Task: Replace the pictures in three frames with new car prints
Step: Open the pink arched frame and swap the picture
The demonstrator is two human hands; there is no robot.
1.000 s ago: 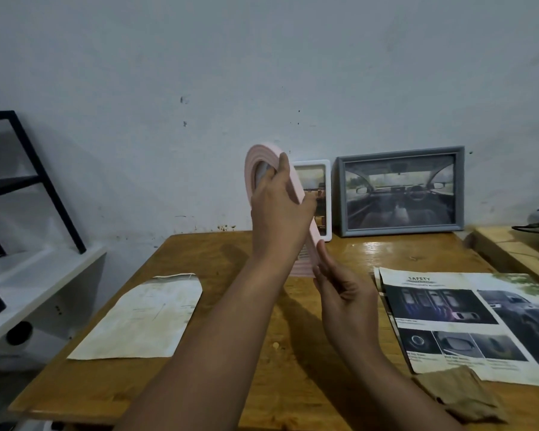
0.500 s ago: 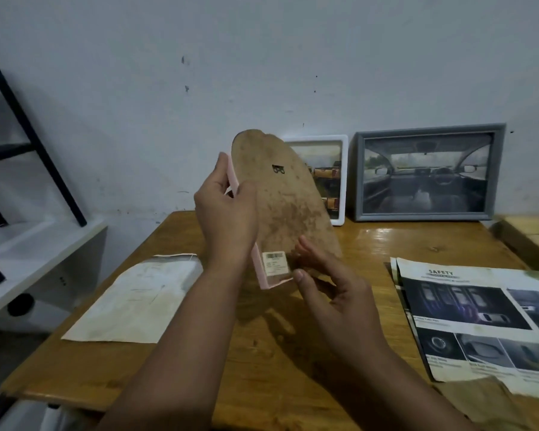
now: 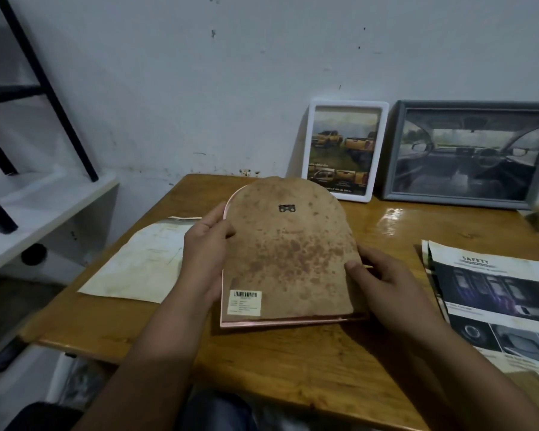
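At the far left a white shelf [image 3: 44,206] carries black metal legs [image 3: 49,88] against the wall. On the wooden table [image 3: 293,368], towards its left side, lies a stained pale envelope [image 3: 137,262]. Just right of it the left hand [image 3: 204,253] grips the left edge of a pink arched frame [image 3: 288,320], thumb curled over the brown spotted backing board [image 3: 288,250], the other fingers hidden underneath. The frame is face down, back up, near the middle of the table, its bottom edge nearest the person; whether it rests flat on the table I cannot tell. A barcode sticker [image 3: 246,302] sits at its lower left corner and a small metal hanger [image 3: 287,208] near the top. The right hand [image 3: 383,284] presses on the frame's right edge, fingers loosely bent, thumb tip on the backing. Behind, leaning on the wall, stand a white frame [image 3: 345,150] showing yellow trucks and a grey frame [image 3: 470,155] showing a car interior. At the far right lie car prints [image 3: 492,300] headed SAFETY.
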